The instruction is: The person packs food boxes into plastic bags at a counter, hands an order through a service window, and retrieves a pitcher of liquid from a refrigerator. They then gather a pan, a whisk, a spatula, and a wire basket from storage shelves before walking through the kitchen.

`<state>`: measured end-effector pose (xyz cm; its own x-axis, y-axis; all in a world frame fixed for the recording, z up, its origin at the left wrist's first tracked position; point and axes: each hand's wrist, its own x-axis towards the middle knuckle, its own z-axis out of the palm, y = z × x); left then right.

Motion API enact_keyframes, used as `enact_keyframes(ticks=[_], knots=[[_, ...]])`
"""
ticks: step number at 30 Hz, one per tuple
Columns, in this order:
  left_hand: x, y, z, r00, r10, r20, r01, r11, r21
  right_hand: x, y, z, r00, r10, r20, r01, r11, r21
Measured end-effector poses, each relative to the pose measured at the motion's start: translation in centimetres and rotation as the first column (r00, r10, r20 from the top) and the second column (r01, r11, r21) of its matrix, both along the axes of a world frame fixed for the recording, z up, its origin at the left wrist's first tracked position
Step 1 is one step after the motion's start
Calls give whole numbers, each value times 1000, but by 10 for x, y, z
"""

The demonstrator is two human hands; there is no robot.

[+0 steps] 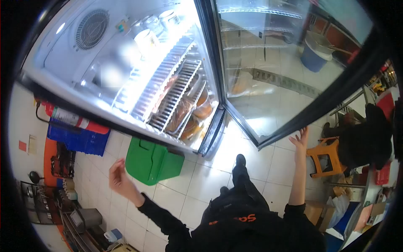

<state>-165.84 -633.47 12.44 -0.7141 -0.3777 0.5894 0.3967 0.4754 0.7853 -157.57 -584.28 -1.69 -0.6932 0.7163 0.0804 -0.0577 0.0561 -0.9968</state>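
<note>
Right grip (299, 139) splays at the glass door edge (289, 127); left grip (121, 180), loosely half-uncurled, hangs over floor (168, 201) beside green bin (153, 166).

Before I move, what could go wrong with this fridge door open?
Your right hand is at the glass door's edge, so it might get pinched if the door swings shut. The green bin stands close to the fridge front and could trip you. Opened wider, the door might bump the orange stool.

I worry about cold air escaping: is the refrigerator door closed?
No, the glass door stands swung open near the right hand, exposing the wire shelves.
</note>
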Motion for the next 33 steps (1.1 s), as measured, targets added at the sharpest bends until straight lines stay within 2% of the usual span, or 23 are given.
enact_keyframes(ticks=[3,5,6,8,9,11,12,13,14,16,17,18,19,20,21,22,23,25,26,28,29,31,33], knots=[[-38,34,19,998,-1,-57,-5,995,-99,-32,45,-21,999,-6,-43,3,999,-53],[-65,61,21,997,14,-74,-26,986,-165,-57,69,-35,978,-208,-8,206,972,-115],[-77,68,16,980,183,-74,-197,941,-276,-70,76,-42,959,-284,13,284,958,-37],[-100,78,3,897,416,-147,-441,827,-348,-91,89,-55,931,-363,-32,362,932,-10],[-110,83,-2,809,533,-248,-583,676,-451,-99,95,-62,894,-440,-87,443,897,13],[-128,89,-21,747,625,-228,-664,676,-320,-111,95,-66,868,-495,26,495,862,-112],[-134,94,-25,664,727,-173,-722,563,-402,-119,87,-66,844,-525,104,536,832,-147],[-140,71,-40,619,667,-414,-759,375,-532,-124,81,-86,841,-521,144,535,840,-89],[-143,69,-42,589,677,-442,-785,349,-512,-126,71,-107,832,-520,192,535,844,-31],[-145,66,-46,532,730,-429,-823,326,-465,-138,27,-115,866,-442,233,491,840,-232],[-147,69,-43,499,720,-482,-841,268,-470,-128,16,-211,834,-382,398,490,844,-216],[-146,66,-45,486,698,-526,-848,232,-476,-134,-19,-214,917,-131,376,362,669,-649],[-147,63,-45,475,671,-570,-855,199,-479,-165,-51,-180,859,240,453,186,677,-712],[-148,68,-41,482,638,-600,-846,162,-508,-186,-70,-190,858,426,287,-31,601,-799],[-150,72,-38,488,605,-630,-839,124,-530,-208,-91,-225,823,523,222,-231,665,-710],[-151,61,-45,512,570,-642,-856,279,-435,-244,-102,-240,749,615,245,-398,714,-576],[-149,57,-48,516,565,-644,-854,282,-437,-277,-109,-253,736,658,161,-582,736,-348],[-148,59,-48,574,566,-592,-819,397,-414,-348,-119,-299,739,618,267,-631,774,-45],[-151,74,-39,495,515,-700,-853,135,-504,-376,-117,-261,729,542,417,-629,772,96],[-151,68,-44,506,526,-684,-855,198,-480,-427,-119,-263,704,446,553,-643,730,231],[-157,76,-39,519,537,-666,-850,240,-469,-447,-119,-275,756,419,502,-637,648,418],[-159,83,-46,525,646,-554,-841,290,-457,-475,-121,-289,638,398,659,-754,497,430],[-135,49,-68,412,646,-642,-873,78,-482,-486,-123,-293,575,383,723,-804,429,412]])
